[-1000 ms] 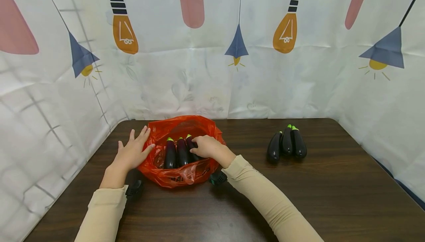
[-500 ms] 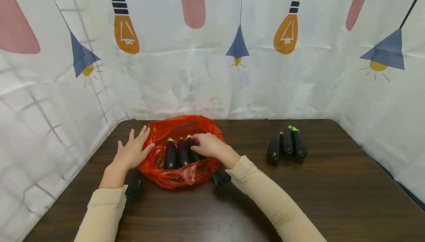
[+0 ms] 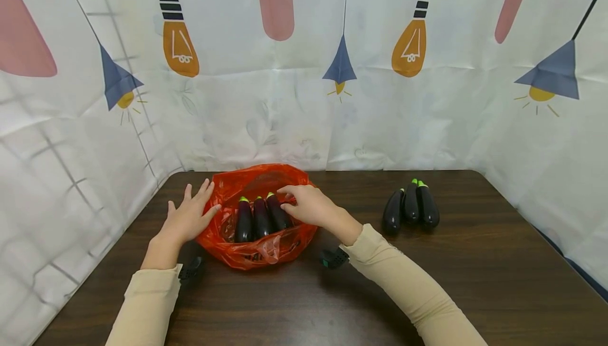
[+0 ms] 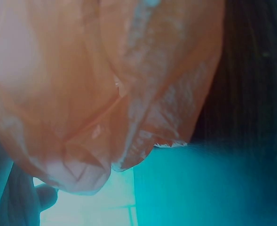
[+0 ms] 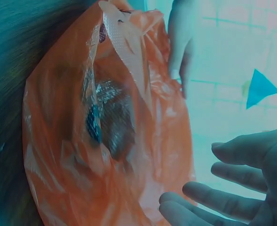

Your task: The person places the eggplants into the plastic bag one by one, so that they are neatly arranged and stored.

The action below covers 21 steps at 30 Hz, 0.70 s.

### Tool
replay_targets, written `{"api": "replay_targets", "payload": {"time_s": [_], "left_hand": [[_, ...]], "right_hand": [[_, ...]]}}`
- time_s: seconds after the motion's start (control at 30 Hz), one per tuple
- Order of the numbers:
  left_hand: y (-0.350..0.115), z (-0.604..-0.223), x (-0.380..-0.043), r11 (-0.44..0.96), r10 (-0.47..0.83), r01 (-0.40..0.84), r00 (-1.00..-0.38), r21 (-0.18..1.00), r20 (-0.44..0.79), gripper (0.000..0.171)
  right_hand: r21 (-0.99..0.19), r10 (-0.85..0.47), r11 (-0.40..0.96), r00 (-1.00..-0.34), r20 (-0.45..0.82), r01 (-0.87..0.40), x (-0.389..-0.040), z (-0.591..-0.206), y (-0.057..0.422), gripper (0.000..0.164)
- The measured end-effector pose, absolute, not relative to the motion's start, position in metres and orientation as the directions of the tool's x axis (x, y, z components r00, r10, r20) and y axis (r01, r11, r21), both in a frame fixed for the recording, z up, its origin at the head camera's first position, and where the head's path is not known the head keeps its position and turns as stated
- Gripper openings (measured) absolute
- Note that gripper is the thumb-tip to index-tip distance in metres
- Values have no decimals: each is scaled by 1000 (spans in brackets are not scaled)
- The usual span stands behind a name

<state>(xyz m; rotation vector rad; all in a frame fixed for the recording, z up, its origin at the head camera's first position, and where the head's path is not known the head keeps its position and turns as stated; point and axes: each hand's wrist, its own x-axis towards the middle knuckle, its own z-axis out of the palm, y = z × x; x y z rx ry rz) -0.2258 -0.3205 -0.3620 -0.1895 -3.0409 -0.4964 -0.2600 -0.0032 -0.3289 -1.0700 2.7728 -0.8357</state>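
A red plastic bag (image 3: 237, 255) lies spread on the table with its mouth facing up. Three dark eggplants with green tips sit side by side inside it; the rightmost eggplant (image 3: 279, 213) leans a little. My left hand (image 3: 187, 219) rests at the bag's left rim, fingers spread. Over the right rim is my right hand (image 3: 309, 206), fingers loosely bent and apart, holding nothing. In the right wrist view, that hand's fingers (image 5: 223, 200) stand beside the bag (image 5: 72, 155) with nothing between them. The bag's side (image 4: 96, 94) fills much of the left wrist view.
Three more eggplants (image 3: 410, 204) lie together on the right of the brown wooden table (image 3: 475, 261). A white curtain (image 3: 294, 108) printed with lamps hangs behind the table and along both sides.
My right hand has let go of the rightmost eggplant and drawn back to the right, out over the bag's rim. The left hand has stayed in place.
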Motion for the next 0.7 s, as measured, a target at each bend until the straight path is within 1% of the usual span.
{"api": "replay_targets", "payload": {"time_s": [0.1, 0.33, 0.57, 0.7], "left_hand": [[-321, -362, -227, 942, 113, 129, -991, 311, 70, 78], [-320, -362, -226, 945, 109, 123, -992, 303, 65, 78], [-321, -361, -226, 947, 116, 132, -991, 293, 74, 77], [-322, -360, -226, 949, 114, 127, -992, 290, 61, 77]], "right_hand": [[-490, -632, 623, -761, 145, -610, -255, -323, 4, 41], [-497, -627, 624, -766, 144, -603, -245, -312, 25, 41], [-492, -599, 623, -775, 199, -608, -240, -312, 58, 40], [-497, -567, 634, -793, 222, -592, -238, -312, 79, 40]]}}
